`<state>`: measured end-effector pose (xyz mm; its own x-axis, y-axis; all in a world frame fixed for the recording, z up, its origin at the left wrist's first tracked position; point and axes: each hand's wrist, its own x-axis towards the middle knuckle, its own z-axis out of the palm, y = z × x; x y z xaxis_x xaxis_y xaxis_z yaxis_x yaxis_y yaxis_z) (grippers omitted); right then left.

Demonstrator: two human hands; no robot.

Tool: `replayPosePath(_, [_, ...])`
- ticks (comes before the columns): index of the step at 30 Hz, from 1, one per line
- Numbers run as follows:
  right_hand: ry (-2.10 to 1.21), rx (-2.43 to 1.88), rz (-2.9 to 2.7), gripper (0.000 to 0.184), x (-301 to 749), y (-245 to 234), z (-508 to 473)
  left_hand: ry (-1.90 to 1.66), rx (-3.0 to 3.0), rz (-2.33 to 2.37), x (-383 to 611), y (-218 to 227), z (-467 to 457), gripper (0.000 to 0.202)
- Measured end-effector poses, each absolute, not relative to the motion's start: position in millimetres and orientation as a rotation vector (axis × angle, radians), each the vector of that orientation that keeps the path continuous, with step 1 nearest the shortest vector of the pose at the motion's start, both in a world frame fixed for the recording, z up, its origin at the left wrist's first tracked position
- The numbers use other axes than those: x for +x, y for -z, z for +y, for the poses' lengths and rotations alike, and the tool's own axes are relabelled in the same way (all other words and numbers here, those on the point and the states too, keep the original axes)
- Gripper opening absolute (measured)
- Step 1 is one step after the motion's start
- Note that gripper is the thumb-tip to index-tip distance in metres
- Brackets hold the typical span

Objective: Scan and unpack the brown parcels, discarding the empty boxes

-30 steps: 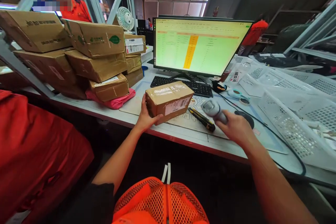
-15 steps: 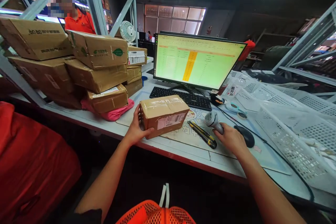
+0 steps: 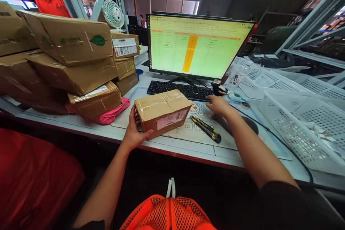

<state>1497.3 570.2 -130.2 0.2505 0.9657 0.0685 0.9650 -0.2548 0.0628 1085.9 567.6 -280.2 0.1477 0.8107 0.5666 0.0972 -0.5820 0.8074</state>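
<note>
My left hand (image 3: 134, 133) grips the left end of a taped cardboard box (image 3: 164, 113), thumb on the front face and fingers behind the corner. The box rests on the desk mat, a printed label facing me. At the right end of the black keyboard (image 3: 175, 89), my right hand (image 3: 219, 106) reaches out with a finger at the keys and holds nothing. A grey barcode scanner (image 3: 224, 125) lies under my right wrist, partly hidden. Between box and scanner lies a yellow-and-black utility knife (image 3: 206, 129). The monitor (image 3: 199, 48) displays a green spreadsheet with an orange column.
Cardboard boxes (image 3: 72, 39) are stacked on the left over pink plastic (image 3: 113, 111). White perforated baskets (image 3: 299, 129) stand on the right. A mouse (image 3: 250, 125), a cable and a tape roll (image 3: 245, 105) lie nearby. Behind the boxes is a small fan (image 3: 113, 13).
My right hand has let go of the barcode scanner and moved forward to the keyboard. My left hand still grips the box. The view has shifted slightly.
</note>
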Motion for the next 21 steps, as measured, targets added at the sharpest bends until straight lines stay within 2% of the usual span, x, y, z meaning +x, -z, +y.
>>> replayPosePath(4, [-0.062,2.423,1.903,0.052,1490.8,137.8,625.0,-1.494,1.809,0.866,1085.3,280.8,567.2,0.134])
replayPosePath(10, [-0.046,2.424,1.809,0.042,1489.6,146.0,642.4,-1.486,1.812,0.899,1085.2,281.9,565.5,0.132])
replayPosePath(17, [-0.017,2.365,1.846,0.059,1476.3,142.9,648.6,-1.468,1.797,0.882,1085.8,280.9,566.3,0.134])
replayPosePath(21, [0.010,2.302,1.866,0.054,1456.4,134.9,616.1,-1.439,1.783,0.874,1084.4,280.1,565.1,0.136])
